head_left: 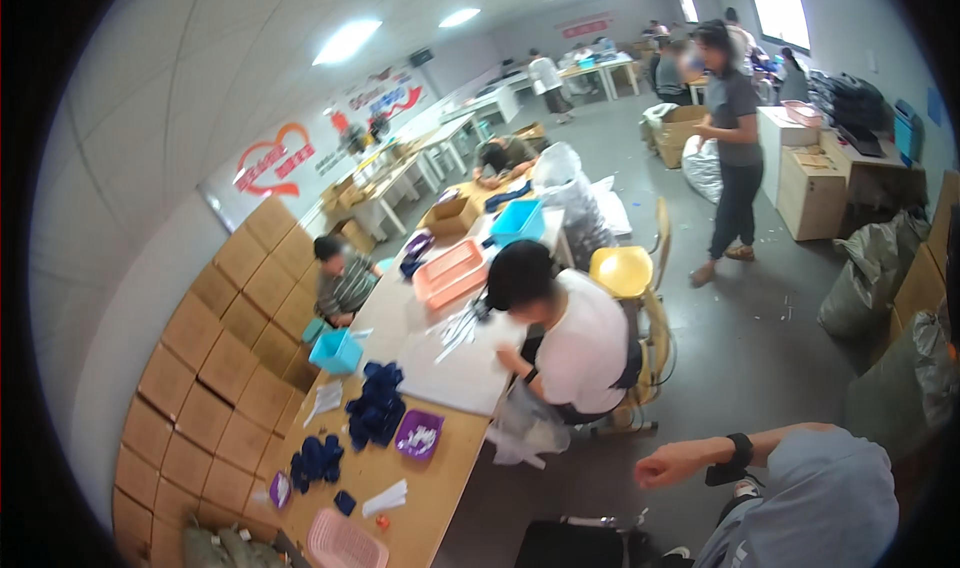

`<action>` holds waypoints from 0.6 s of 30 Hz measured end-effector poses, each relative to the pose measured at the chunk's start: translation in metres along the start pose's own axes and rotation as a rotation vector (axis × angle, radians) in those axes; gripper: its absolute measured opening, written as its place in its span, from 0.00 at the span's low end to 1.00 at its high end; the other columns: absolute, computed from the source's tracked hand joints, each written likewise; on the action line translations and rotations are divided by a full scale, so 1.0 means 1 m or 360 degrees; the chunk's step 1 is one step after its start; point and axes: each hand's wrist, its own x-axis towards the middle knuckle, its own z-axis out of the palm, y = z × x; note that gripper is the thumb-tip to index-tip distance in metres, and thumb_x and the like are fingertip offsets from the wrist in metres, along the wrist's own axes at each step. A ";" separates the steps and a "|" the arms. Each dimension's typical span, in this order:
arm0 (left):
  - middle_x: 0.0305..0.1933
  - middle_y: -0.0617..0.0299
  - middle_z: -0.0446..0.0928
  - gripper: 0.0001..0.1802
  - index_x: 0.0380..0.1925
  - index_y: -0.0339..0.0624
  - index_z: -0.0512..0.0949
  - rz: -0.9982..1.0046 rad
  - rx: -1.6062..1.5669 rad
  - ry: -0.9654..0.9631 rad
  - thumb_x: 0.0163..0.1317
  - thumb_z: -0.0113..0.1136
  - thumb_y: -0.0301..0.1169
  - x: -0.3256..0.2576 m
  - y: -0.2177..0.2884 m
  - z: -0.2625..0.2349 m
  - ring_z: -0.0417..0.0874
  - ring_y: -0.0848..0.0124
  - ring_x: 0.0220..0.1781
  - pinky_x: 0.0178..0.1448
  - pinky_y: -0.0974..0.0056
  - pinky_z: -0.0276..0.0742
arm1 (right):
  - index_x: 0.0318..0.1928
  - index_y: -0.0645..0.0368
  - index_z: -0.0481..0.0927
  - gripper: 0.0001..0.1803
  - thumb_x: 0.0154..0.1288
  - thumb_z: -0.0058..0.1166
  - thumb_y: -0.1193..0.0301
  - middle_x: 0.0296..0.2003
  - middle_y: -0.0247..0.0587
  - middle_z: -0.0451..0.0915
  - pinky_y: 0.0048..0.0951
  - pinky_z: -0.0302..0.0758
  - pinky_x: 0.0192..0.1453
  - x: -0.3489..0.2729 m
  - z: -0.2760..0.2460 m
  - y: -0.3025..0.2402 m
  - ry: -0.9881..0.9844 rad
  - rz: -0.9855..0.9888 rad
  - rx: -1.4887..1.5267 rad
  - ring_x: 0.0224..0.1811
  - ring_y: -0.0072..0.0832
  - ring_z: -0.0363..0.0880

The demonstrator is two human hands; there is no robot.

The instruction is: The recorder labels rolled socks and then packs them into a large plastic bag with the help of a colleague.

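A wide, tilted view of a busy workroom. At the lower right, the wearer's right hand (660,467) reaches in from a pale grey-blue sleeve (820,498), a black band (740,456) at the wrist. Its fingers are curled into a loose fist; I cannot tell whether anything is inside. The left hand is out of view. Nearest to the fist, below and to its left at the bottom edge, is a black seat (565,545).

A tan table (455,488) fills the lower left of centre. On it lie a heap of navy cloth (377,403), a purple basket (415,455) of white bits just beside it, white strips (385,498), and a pink basket (345,543) at the near end. Above the fist, near the centre, a person in a white top (590,343) sits at the table. Cardboard boxes (205,413) are stacked at the left.
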 end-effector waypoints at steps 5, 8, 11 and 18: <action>0.28 0.65 0.77 0.10 0.40 0.38 0.81 0.0004 0.0085 -0.0198 0.71 0.58 0.35 -0.051 -0.064 0.119 0.75 0.77 0.28 0.31 0.71 0.72 | 0.52 0.56 0.76 0.22 0.73 0.47 0.51 0.37 0.44 0.84 0.41 0.76 0.43 -0.133 -0.064 0.114 0.0051 0.0045 -0.0023 0.40 0.44 0.82; 0.28 0.65 0.76 0.10 0.40 0.39 0.81 0.0011 0.0133 -0.0335 0.71 0.58 0.35 -0.082 -0.089 0.205 0.75 0.77 0.27 0.31 0.71 0.71 | 0.52 0.56 0.76 0.21 0.74 0.46 0.52 0.38 0.45 0.83 0.41 0.76 0.44 -0.203 -0.090 0.174 0.0034 0.0133 -0.0025 0.40 0.44 0.82; 0.27 0.67 0.73 0.09 0.37 0.39 0.80 0.0030 0.0297 -0.0503 0.72 0.54 0.32 -0.118 -0.086 0.323 0.71 0.79 0.27 0.29 0.73 0.67 | 0.51 0.56 0.77 0.21 0.74 0.46 0.52 0.39 0.45 0.83 0.41 0.76 0.46 -0.251 -0.134 0.215 0.0128 0.0040 0.0085 0.42 0.44 0.82; 0.21 0.70 0.69 0.10 0.37 0.41 0.80 0.0149 0.0574 -0.0635 0.73 0.53 0.33 -0.125 -0.096 0.510 0.67 0.79 0.21 0.27 0.72 0.63 | 0.54 0.57 0.77 0.22 0.73 0.46 0.53 0.43 0.48 0.83 0.41 0.77 0.51 -0.271 -0.263 0.270 0.0417 0.0264 0.0161 0.47 0.45 0.82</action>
